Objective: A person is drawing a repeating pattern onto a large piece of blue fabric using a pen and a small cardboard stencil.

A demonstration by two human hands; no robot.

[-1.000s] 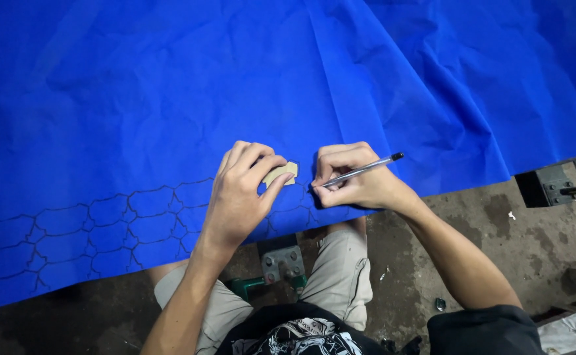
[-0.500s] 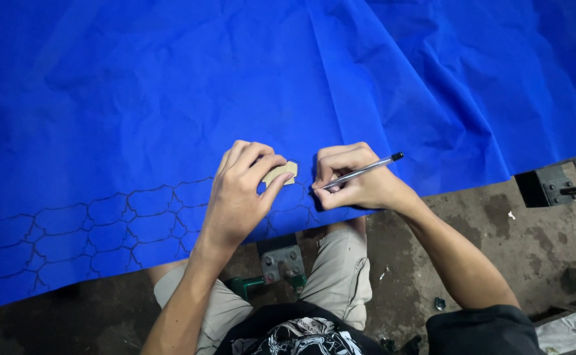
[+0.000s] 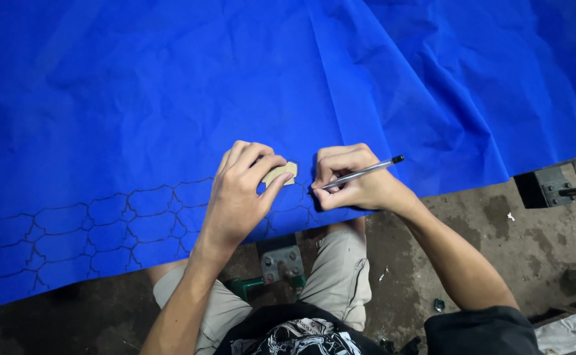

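While pinched between thumb and bent fingers of the right hand [image 3: 353,181], a slim silver pen [image 3: 360,173] with dark cap, tip down at the thumb side, cap end slanting up and away past the knuckles. Closed tight on the pen, no gap seen. Tip touching the blue fabric [image 3: 169,98], just beside a small tan template [image 3: 281,173].

Pressed flat on that template, the fingertips of the left hand [image 3: 242,197]; index finger and thumb at its near edge, nothing gripped, only held down under curled fingers. Most of the template hidden by these fingers, only its right corner showing. Between the two hands, a narrow strip of bare fabric.

Left of the left hand, along the fabric's lower border, a row of dark traced outlines [image 3: 71,230], joined one to another like a chain of cells. Further up from both hands, plain wrinkled fabric with long creases.

Below the hands, knees in beige shorts [image 3: 340,283], and between them a grey metal bracket [image 3: 281,263] with bolts on the stained concrete floor [image 3: 472,217]. Far right of the pen hand, a dark metal fitting [image 3: 551,187].

Both wrists low, forearms running back toward the body, right elbow bent outward.
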